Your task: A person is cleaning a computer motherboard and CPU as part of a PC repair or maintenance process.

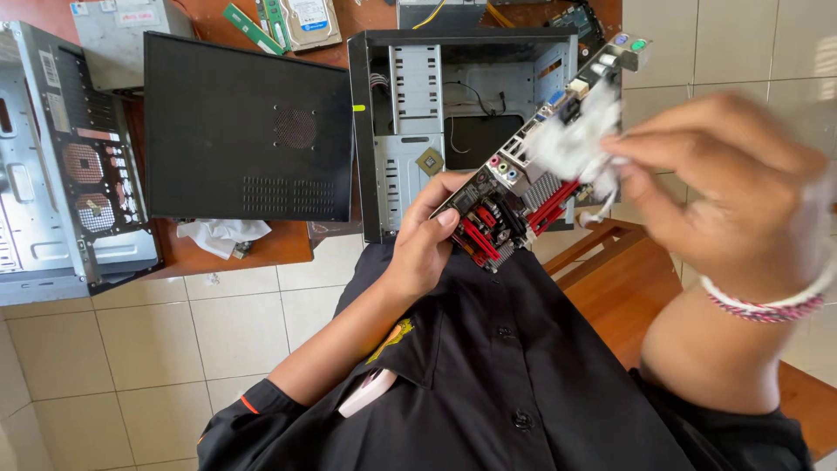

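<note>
My left hand (425, 240) is closed around the lower end of a motherboard (532, 166), thumb on the face near the red slots, fingers wrapped behind its edge. The board tilts up and away from me, its far end with the coloured ports reaching over the rim of the open computer case (410, 166) lying on the table (288, 244). My right hand (724, 192) is blurred but shows its fingers pinched on a wad of white cloth (571, 144), which is pressed against the board's upper half, just beside the silver heatsink.

The board hangs in open air above my lap and the wooden bench (628, 296); nothing touches its long edges except my 2 hands. To the right of it there is free room over the tiled wall and floor. To the left, the case's front edge stands close to my left knuckles.

Further left on the table lies a black side panel (244, 131), its right edge just beside the case. A crumpled white rag (222, 235) sits at the table's near edge below the panel. A 2nd grey case (61, 166) lies at the far left, well apart from my hands.
</note>
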